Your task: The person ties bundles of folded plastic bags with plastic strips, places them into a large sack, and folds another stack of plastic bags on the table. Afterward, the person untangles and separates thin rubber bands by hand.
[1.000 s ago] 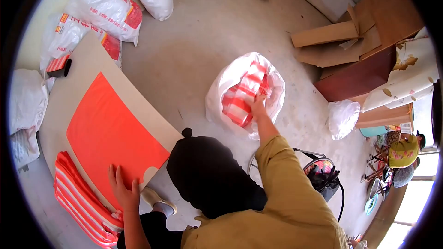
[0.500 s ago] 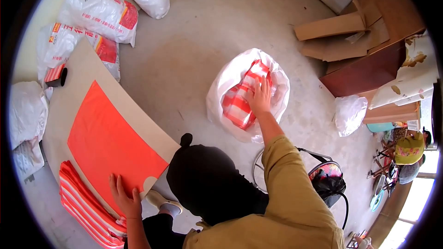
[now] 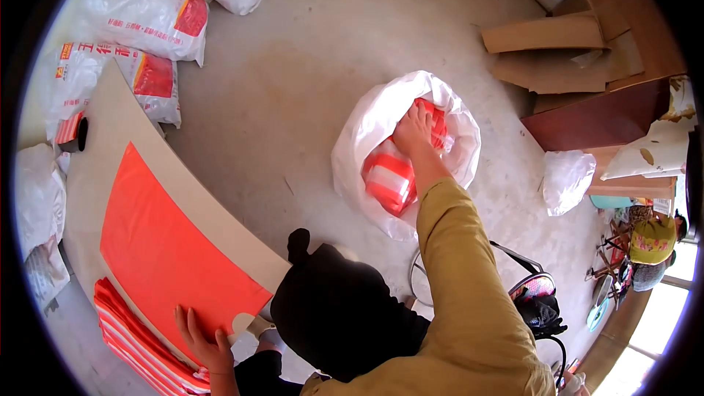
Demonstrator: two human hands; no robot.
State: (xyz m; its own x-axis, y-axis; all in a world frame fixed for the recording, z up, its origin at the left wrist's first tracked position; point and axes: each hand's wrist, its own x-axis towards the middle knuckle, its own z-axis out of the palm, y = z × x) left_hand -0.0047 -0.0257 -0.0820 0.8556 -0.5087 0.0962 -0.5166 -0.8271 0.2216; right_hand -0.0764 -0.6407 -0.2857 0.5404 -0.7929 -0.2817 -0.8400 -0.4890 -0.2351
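Observation:
My left hand (image 3: 205, 341) lies with fingers spread on the lower end of a flat red sheet (image 3: 165, 242), which rests on a beige board (image 3: 227, 238). Beside that hand is a folded stack of red-and-white striped fabric or plastic (image 3: 143, 341). My right hand (image 3: 415, 130) reaches into an open white sack (image 3: 359, 132) on the floor. It presses on the red-and-white striped bundles (image 3: 390, 180) inside, fingers laid over them and fingertips partly hidden. A small dark-edged object with red stripes (image 3: 72, 132) sits at the board's far left edge.
Stuffed white sacks with red print (image 3: 158, 18) line the upper left. An opened cardboard box (image 3: 550, 59) lies at the upper right, near a clear plastic bag (image 3: 568, 182). A black bag (image 3: 539, 308) is right of my arm. Another person (image 3: 653, 238) is at the far right.
My right hand has pushed deeper into the sack, toward its far side, and the striped bundles have shifted. The left hand stays on the red sheet. The whole view has shifted slightly.

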